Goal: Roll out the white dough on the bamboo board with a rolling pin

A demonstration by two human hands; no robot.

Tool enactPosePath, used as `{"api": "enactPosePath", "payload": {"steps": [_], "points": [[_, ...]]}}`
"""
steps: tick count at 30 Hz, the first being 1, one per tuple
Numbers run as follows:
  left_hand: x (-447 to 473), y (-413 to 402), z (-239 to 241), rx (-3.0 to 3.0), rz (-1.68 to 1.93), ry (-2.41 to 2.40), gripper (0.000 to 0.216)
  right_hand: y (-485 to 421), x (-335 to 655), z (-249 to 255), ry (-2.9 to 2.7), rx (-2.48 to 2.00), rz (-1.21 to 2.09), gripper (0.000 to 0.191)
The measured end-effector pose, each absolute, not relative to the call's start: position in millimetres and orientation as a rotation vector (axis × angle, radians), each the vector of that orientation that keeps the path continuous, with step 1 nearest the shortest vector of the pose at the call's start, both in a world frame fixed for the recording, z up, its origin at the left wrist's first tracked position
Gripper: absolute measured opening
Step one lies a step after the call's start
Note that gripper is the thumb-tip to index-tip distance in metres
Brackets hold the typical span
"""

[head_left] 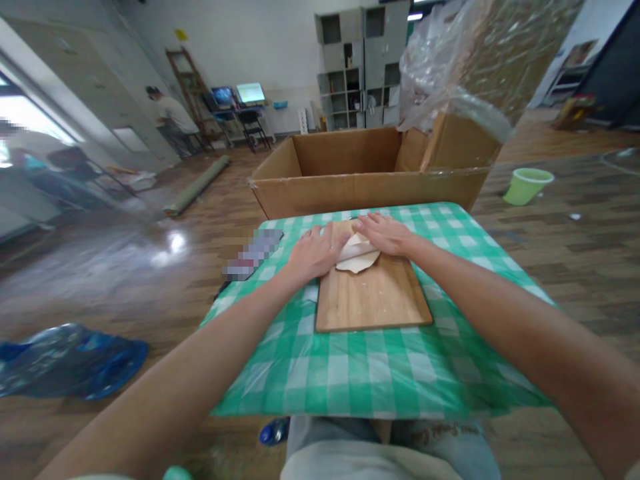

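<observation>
On the wooden board [375,300] lies a thin, pale sheet of dough [356,264] with an uneven edge. A pale rolling pin [357,247] rests across the dough, its ends covered by my hands. My left hand [319,252] presses over the left end, fingers curving forward over it. At the other end, my right hand [385,233] bears down with its fingers pointing left. The two hands are close together near the board's far edge, and part of the dough is hidden beneath the pin and fingers.
Under the board is a table with a green-and-white checked cover [310,373]. A flat, pixelated object [254,255] lies at its left edge. Beyond stands a large open cardboard box [360,190]. A green bucket [529,187] and blue plastic bag [75,363] are on the floor.
</observation>
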State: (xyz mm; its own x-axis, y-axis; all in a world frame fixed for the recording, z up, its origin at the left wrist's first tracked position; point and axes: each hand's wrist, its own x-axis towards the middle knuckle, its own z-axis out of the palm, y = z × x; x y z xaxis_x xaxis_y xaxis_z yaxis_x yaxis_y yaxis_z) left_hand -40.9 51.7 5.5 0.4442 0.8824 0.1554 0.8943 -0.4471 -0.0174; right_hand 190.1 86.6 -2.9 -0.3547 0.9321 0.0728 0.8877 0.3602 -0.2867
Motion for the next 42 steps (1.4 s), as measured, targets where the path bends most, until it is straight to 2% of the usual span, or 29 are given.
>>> {"api": "enactPosePath", "payload": {"steps": [4, 9, 17, 24, 36, 42], "points": [[-44.0, 81.1, 9.1, -2.605, -0.101, -1.52, 0.054, 108.6, 185.9, 2.8, -2.377, -1.689, 0.394, 0.098], [-46.5, 94.9, 8.5, -2.648, -0.096, -1.497, 0.05, 119.3, 185.0, 1.0, -2.431, -1.702, 0.283, 0.097], [-35.2, 46.2, 9.5, -2.611, -0.172, -1.615, 0.065, 81.6, 196.2, -9.5, -2.544, -1.491, 0.028, 0.085], [-29.4, 13.3, 7.2, -2.601, -0.318, -1.727, 0.076, 35.3, 199.0, -1.1, -2.498, -1.542, 0.001, 0.102], [-26.7, -31.5, -3.4, -2.613, -0.39, -1.43, 0.088, -20.2, 209.7, -12.1, -2.455, -1.462, 0.001, 0.097], [-27.8, -47.5, -8.0, -2.594, -0.383, -1.378, 0.087, -39.0, 211.9, -16.5, -2.454, -1.45, -0.059, 0.096]]}}
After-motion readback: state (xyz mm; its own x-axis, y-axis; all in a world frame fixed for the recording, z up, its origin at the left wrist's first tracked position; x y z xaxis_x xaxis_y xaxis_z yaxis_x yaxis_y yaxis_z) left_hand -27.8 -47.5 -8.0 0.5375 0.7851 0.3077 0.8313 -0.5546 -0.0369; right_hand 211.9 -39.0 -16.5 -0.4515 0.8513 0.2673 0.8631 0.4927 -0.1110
